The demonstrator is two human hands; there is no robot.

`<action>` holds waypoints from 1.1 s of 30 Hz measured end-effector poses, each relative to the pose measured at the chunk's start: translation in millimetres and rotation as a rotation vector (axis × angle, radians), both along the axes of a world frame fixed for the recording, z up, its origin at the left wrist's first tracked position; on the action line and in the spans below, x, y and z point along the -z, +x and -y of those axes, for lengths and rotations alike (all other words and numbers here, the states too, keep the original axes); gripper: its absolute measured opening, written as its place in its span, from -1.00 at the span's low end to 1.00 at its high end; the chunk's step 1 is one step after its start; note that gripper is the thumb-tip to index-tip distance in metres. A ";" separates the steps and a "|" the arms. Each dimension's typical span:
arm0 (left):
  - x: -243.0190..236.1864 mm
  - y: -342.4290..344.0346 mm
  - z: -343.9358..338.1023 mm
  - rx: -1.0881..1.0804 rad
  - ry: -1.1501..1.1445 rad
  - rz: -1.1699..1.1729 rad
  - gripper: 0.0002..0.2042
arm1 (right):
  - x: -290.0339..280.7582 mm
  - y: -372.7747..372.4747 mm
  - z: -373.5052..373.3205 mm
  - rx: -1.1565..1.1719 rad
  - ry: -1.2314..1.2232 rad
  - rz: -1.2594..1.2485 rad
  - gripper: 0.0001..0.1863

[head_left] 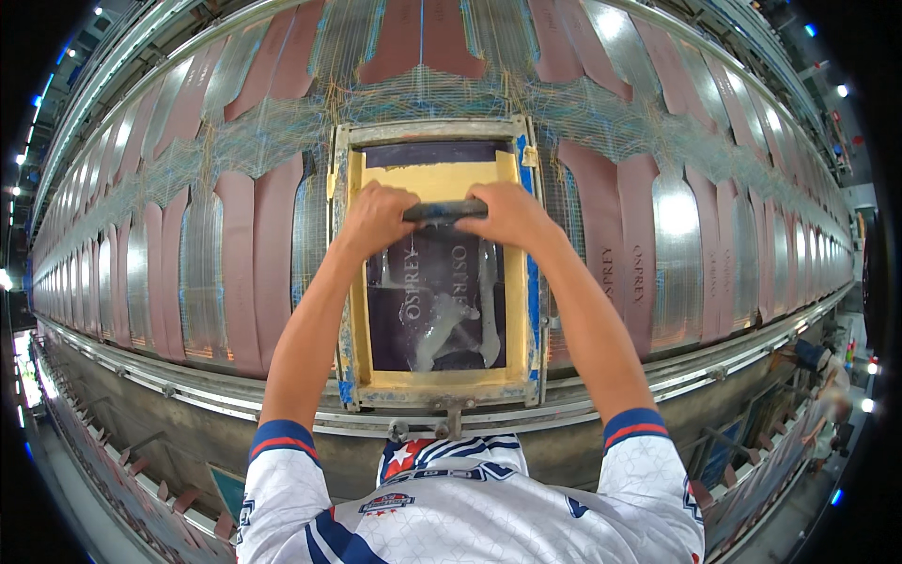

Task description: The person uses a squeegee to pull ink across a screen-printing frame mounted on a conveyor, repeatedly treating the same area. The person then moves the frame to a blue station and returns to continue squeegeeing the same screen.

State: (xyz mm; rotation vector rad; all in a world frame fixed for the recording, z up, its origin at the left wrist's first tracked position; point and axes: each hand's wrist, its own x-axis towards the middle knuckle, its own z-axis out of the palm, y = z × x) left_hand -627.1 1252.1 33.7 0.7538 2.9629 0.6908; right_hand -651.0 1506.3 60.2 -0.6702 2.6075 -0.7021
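My left hand (377, 214) and my right hand (503, 216) grip opposite ends of a dark squeegee bar (442, 210), thumbs inward. The bar lies across the upper part of a rectangular screen-print frame (437, 129), whose inner border carries yellow coating and whose sides have blue tape. Below the bar, the dark mesh (395, 343) shows two rows of lettering. Translucent grey paste (442, 324) is smeared over its lower and right parts. The squeegee's blade is mostly hidden beneath the bar and my hands.
A long bench holds rows of maroon cut pieces (240, 273) on shiny, thread-streaked boards (676, 273), either side of the frame and beyond it. A metal rail (188, 381) runs along the near edge, with a bracket (456, 418) below the frame. Another person (827, 404) is at the far right.
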 end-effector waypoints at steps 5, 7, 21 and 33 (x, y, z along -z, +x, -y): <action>10.6 -0.3 1.7 -0.049 0.055 0.000 -0.83 | 38.4 -2.2 8.4 -0.004 0.056 -0.128 -0.76; 16.1 19.1 1.6 -0.039 0.124 -0.001 -0.84 | 34.1 16.7 9.9 -0.038 0.095 -0.104 -0.75; 6.6 225.6 -15.8 -0.013 0.067 0.022 -0.75 | 31.1 217.7 -16.0 -0.127 0.103 -0.119 -0.66; 8.3 4.9 3.1 -0.076 -0.034 0.002 -0.79 | 20.1 -9.6 14.9 -0.043 0.168 -0.061 -0.76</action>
